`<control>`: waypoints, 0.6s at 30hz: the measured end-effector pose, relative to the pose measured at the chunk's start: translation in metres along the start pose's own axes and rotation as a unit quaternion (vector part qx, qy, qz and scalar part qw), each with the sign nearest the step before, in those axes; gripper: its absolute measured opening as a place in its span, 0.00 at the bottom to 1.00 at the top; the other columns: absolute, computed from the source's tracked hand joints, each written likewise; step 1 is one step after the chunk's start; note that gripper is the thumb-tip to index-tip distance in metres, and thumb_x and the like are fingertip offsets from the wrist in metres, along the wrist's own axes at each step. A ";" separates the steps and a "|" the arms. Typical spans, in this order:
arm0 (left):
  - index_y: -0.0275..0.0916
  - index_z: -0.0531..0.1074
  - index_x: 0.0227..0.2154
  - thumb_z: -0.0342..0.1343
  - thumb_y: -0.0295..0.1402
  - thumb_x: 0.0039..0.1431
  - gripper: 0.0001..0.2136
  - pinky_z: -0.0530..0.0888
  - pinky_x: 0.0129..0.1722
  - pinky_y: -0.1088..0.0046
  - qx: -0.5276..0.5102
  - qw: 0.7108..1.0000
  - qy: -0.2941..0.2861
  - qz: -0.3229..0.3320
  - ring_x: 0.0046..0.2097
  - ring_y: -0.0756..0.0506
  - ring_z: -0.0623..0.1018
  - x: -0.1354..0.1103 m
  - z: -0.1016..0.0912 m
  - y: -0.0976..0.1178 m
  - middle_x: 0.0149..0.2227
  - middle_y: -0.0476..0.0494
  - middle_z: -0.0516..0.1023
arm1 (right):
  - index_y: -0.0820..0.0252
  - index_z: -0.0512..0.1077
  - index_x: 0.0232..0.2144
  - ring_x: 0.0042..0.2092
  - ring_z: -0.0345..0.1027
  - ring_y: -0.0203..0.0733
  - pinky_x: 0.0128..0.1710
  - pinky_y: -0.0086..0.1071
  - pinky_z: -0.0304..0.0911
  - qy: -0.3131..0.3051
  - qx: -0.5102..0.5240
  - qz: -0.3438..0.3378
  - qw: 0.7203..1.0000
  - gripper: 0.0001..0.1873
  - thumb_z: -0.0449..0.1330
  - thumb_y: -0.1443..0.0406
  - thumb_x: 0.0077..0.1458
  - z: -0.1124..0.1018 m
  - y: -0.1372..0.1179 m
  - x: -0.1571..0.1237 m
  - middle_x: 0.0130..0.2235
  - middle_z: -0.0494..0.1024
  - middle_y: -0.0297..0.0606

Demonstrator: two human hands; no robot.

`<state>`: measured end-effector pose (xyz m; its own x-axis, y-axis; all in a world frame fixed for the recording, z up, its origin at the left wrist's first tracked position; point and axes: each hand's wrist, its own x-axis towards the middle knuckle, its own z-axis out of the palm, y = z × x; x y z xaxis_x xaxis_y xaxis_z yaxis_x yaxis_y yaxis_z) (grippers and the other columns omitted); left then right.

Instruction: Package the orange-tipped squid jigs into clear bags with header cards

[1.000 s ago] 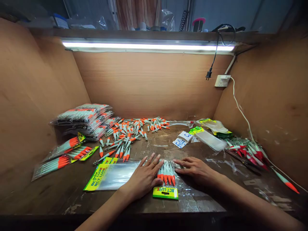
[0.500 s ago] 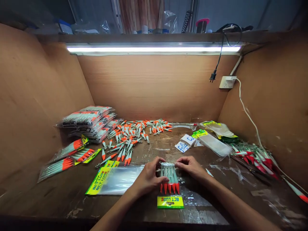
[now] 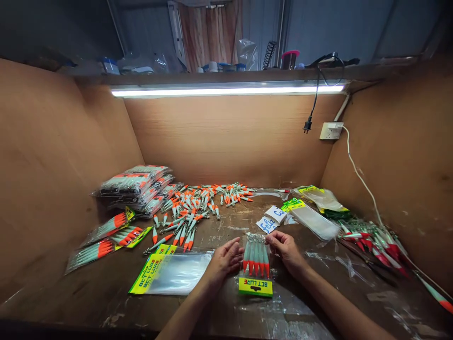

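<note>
A clear bag of fishing lures (image 3: 256, 257), pale bodies with orange tips, lies in front of me with its yellow-green header printed BCT LURE toward me. The lures sit side by side, metal hooks at the far end. At that far right corner my right hand (image 3: 286, 251) pinches the bag between thumb and fingers. My left hand (image 3: 225, 260) is open along the bag's left side, fingers stretched out; whether it touches the plastic I cannot tell. Left of it lie flat, unfilled header bags (image 3: 177, 274).
Loose lures (image 3: 191, 208) are heaped at the back centre. Filled packs (image 3: 130, 189) are stacked at the left, with several more (image 3: 94, 252) in front. Further bags (image 3: 314, 219), lettered paper scraps (image 3: 268, 224) and red-tipped lures (image 3: 375, 241) lie right. A black plug (image 3: 307, 125) hangs above.
The bag of lures has shifted slightly up and right in view. My left hand has let go of it and opened its fingers; my right hand still pinches the corner. The camera has tilted up.
</note>
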<state>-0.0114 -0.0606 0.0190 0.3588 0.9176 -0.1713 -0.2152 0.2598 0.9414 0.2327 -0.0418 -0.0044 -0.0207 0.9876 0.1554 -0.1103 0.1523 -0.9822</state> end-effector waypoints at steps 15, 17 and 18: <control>0.33 0.78 0.36 0.66 0.51 0.49 0.23 0.76 0.31 0.71 -0.025 1.000 0.004 0.017 0.27 0.46 0.79 0.022 0.038 -0.006 0.30 0.41 0.81 | 0.60 0.68 0.22 0.24 0.57 0.34 0.25 0.29 0.56 -0.032 0.046 0.051 0.997 0.25 0.68 0.45 0.44 0.018 0.007 -0.007 0.22 0.68 0.32; 0.33 0.78 0.37 0.65 0.49 0.52 0.21 0.76 0.30 0.71 -0.034 0.999 -0.004 0.013 0.28 0.46 0.80 0.026 0.040 -0.006 0.32 0.40 0.82 | 0.60 0.69 0.23 0.24 0.58 0.34 0.25 0.29 0.56 -0.034 0.047 0.047 0.997 0.24 0.67 0.46 0.47 0.018 0.007 -0.007 0.23 0.69 0.33; 0.33 0.78 0.38 0.65 0.47 0.53 0.20 0.76 0.30 0.72 -0.039 0.999 -0.004 0.011 0.28 0.46 0.80 0.027 0.039 -0.005 0.32 0.39 0.82 | 0.60 0.70 0.24 0.24 0.58 0.35 0.25 0.29 0.57 -0.035 0.040 0.046 0.998 0.23 0.65 0.46 0.49 0.018 0.006 -0.007 0.24 0.70 0.33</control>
<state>0.0347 -0.0487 0.0211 0.3598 0.9212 -0.1482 -0.2924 0.2621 0.9197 0.2147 -0.0484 -0.0098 -0.1026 0.9919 0.0753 -0.1834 0.0555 -0.9815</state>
